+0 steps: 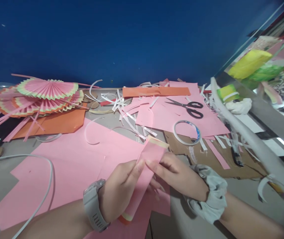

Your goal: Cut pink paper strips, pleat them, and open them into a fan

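Note:
A folded pink paper strip (142, 186) with pale yellow and orange ends slants up to the right between my hands. My left hand (119, 187), with a grey watch at the wrist, pinches its left edge. On the opposite edge my right hand (180, 176), with a pale scrunchie at the wrist, grips the strip; some of its fingers are hidden behind the paper. Both thumbs meet near the strip's middle. Large pink sheets (82, 166) lie beneath the hands.
Pleated paper fans (47, 89) rest at the left on orange paper (57, 122). Black scissors (185, 105) and a tape roll (186, 132) lie beyond my right hand, near a cutter (236, 157). Paper scraps are scattered around. A white cable (49, 172) curves at left. A blue wall (122, 43) stands behind.

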A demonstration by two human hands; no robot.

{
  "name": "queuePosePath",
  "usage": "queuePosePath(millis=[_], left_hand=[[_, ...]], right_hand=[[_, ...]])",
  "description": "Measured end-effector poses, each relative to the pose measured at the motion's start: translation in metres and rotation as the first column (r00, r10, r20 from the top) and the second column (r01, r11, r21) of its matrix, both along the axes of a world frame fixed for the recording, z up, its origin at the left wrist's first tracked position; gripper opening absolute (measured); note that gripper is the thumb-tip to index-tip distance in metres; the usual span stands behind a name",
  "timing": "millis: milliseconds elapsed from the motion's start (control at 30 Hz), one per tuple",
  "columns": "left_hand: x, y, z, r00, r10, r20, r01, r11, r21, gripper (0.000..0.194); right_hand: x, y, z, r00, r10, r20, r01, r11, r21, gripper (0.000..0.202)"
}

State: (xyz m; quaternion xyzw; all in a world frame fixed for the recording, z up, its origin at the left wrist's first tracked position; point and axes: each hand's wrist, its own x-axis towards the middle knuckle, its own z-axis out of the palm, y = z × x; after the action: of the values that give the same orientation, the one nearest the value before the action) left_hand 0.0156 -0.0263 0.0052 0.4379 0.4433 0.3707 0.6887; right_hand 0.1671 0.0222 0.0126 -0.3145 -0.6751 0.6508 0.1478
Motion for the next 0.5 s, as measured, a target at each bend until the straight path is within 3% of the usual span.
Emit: queuePosePath(millis=[300, 500], left_hand=[[0.0012, 0.0002, -0.0033, 1.000, 0.015, 0.022, -0.015, 1.000, -0.001, 0.045], [0.0018, 0.0002, -0.0040, 0.999, 0.010, 0.047, -0.010, 1.000, -0.001, 0.044]], right_hand=[[-0.0011, 0.0013, 0.0041, 0.998, 0.029, 0.057, -0.033, 0.998, 0.059, 0.038], [0.0012, 0.0017, 0.0018, 0.998, 0.048, 0.045, -0.049, 0.998, 0.028, 0.036]])
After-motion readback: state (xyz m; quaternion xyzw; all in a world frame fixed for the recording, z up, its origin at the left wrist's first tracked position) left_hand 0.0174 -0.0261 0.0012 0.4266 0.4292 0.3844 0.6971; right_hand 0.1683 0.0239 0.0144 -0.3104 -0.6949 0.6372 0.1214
